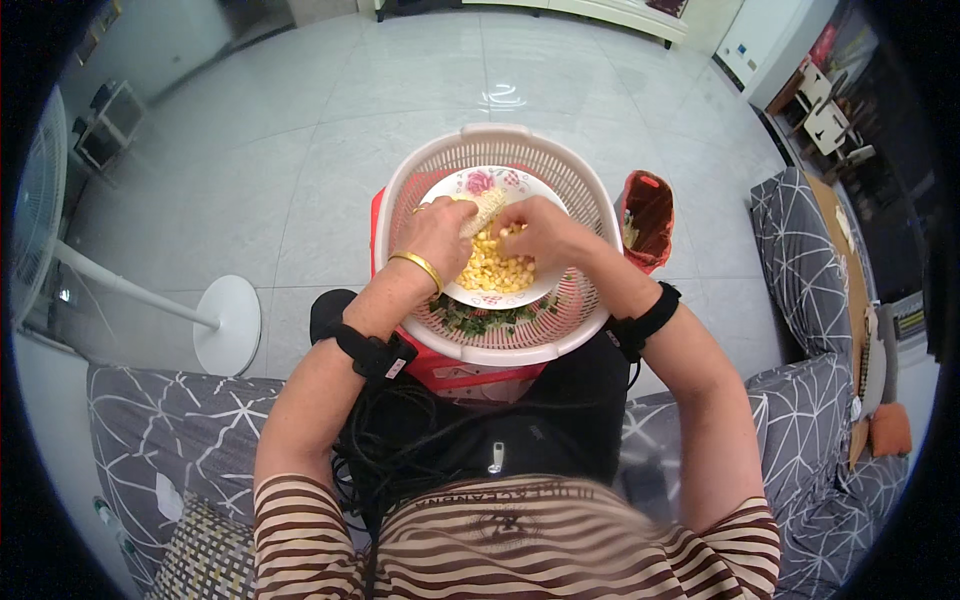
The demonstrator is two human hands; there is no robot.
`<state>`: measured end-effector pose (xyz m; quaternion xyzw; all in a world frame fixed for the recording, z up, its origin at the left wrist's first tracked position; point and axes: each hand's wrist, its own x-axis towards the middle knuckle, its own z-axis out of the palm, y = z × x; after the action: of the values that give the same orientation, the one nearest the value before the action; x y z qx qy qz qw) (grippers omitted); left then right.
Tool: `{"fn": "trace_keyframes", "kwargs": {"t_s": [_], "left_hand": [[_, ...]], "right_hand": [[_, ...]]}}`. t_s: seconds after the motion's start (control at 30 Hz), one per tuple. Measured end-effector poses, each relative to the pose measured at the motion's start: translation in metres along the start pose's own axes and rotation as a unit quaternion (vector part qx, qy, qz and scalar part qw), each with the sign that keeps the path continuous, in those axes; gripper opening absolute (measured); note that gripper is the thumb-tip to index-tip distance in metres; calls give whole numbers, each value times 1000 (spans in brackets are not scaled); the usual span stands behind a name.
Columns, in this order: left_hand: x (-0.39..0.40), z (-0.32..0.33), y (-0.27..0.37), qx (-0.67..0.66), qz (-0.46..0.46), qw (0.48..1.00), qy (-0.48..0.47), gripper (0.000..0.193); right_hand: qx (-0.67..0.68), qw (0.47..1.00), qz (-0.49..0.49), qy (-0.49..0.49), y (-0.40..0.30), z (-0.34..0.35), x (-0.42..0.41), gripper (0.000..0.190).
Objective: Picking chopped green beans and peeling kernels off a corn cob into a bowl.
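Note:
My left hand [439, 238], with a gold bangle on its wrist, grips a mostly stripped corn cob [485, 213] over a white plate with pink flowers [541, 184]. Loose yellow corn kernels [495, 268] are heaped on the plate. Bent over the right side of the kernels is my right hand [541, 234], fingers curled close to the cob; whether it pinches any kernels cannot be made out. The plate rests in a pale pink slotted plastic basket [576, 159], and chopped green leaves [480, 321] lie beneath it in the basket.
Under the basket is a red support [435, 369]. A red bag-lined bin [648, 217] stands to its right. At the left is a white standing fan [226, 322]. A patterned grey sofa [802, 390] extends on both sides, and black cables [390, 420] lie over my lap.

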<state>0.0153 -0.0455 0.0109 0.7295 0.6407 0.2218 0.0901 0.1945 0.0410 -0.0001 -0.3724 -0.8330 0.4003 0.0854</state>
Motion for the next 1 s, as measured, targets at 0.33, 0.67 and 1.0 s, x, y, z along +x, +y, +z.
{"fn": "trace_keyframes", "kwargs": {"t_s": [0.33, 0.67, 1.0], "left_hand": [[12, -22, 28, -648, -238, 716, -103, 37], [12, -5, 22, -746, -260, 604, -110, 29], [10, -1, 16, -661, -224, 714, -59, 17]], "right_hand": [[228, 966, -58, 103, -58, -28, -23, 25], [175, 974, -115, 83, -66, -33, -26, 30], [-224, 971, -69, 46, -9, 14, -17, 41]]}}
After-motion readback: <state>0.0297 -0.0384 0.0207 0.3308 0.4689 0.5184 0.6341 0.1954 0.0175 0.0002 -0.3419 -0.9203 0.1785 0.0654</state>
